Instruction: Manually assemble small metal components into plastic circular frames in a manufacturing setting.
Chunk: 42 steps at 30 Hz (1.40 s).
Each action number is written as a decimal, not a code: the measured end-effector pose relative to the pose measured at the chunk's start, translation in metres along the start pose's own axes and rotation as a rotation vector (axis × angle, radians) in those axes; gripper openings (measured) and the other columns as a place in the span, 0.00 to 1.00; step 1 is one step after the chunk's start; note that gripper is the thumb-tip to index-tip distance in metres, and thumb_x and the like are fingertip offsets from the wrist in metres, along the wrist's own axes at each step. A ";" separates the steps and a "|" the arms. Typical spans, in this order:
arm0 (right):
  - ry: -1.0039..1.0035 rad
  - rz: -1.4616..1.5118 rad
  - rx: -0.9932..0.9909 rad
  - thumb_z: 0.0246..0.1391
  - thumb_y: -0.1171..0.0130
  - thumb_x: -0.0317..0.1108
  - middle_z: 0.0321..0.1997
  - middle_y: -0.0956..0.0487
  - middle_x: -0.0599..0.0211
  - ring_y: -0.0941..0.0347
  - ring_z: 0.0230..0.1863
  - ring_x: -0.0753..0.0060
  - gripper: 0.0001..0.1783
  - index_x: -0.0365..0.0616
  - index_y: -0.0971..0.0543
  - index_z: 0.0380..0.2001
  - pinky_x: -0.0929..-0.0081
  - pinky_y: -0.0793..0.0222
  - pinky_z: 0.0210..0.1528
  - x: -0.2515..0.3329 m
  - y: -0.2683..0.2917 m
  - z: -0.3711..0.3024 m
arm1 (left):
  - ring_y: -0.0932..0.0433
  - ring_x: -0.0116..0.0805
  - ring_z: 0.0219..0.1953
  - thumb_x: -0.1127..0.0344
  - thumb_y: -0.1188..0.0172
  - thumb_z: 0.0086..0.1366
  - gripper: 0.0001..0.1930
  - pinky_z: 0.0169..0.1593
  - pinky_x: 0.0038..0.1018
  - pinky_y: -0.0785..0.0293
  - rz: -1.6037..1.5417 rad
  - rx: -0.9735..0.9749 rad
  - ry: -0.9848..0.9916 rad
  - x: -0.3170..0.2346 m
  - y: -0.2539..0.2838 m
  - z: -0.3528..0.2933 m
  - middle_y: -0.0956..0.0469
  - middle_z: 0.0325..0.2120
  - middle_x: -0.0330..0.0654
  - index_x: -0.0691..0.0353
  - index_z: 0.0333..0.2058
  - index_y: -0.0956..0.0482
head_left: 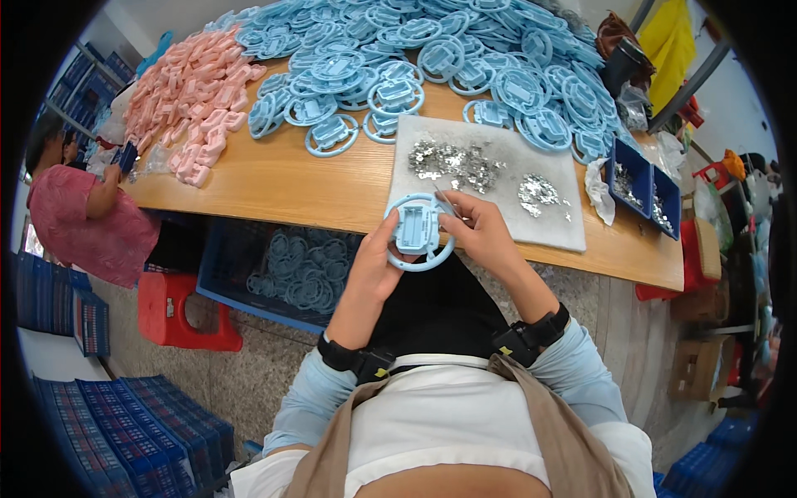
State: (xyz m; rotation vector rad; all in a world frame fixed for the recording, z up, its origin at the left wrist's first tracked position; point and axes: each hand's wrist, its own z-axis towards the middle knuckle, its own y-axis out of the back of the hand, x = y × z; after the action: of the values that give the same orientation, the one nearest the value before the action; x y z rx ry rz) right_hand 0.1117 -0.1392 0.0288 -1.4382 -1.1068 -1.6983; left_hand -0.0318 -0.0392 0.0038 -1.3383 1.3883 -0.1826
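A light-blue plastic toy steering wheel [429, 231] is held over the table's front edge, its boxy recessed middle facing up. My left hand [374, 264] grips its left rim, thumb on top. In my right hand [480, 232] is a thin metal tool that looks like tweezers [445, 197], pinched between thumb and fingers, and this hand rests at the wheel's right side. Whether the tool's tips hold anything is too small to see. Just beyond lies a white padded mat [519, 149], bearing small shiny metal pieces [457, 164] in two heaps.
Blue wheels [340, 66] pile high across the wooden table [274, 191], with pink plastic parts [195, 100] at left. Blue bins [627, 184] of metal pieces stand right. Below are a blue crate [217, 274] of wheels and a red stool [166, 311]. A person [91, 216] sits left.
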 end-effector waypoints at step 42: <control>-0.095 0.330 0.360 0.58 0.52 0.32 0.26 0.29 0.78 0.42 0.24 0.91 0.27 0.46 0.41 0.61 0.89 0.48 0.24 -0.004 0.024 -0.040 | 0.22 0.27 0.34 0.65 0.39 0.56 0.16 0.38 0.23 0.25 0.290 0.156 0.100 0.000 0.003 -0.012 0.22 0.32 0.41 0.68 0.41 0.26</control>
State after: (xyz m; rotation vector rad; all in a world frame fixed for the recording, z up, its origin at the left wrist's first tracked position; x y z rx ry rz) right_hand 0.1156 -0.1858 0.0280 -1.3878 -1.0894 -1.1472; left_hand -0.0433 -0.0447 0.0056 -0.9985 1.6011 -0.1613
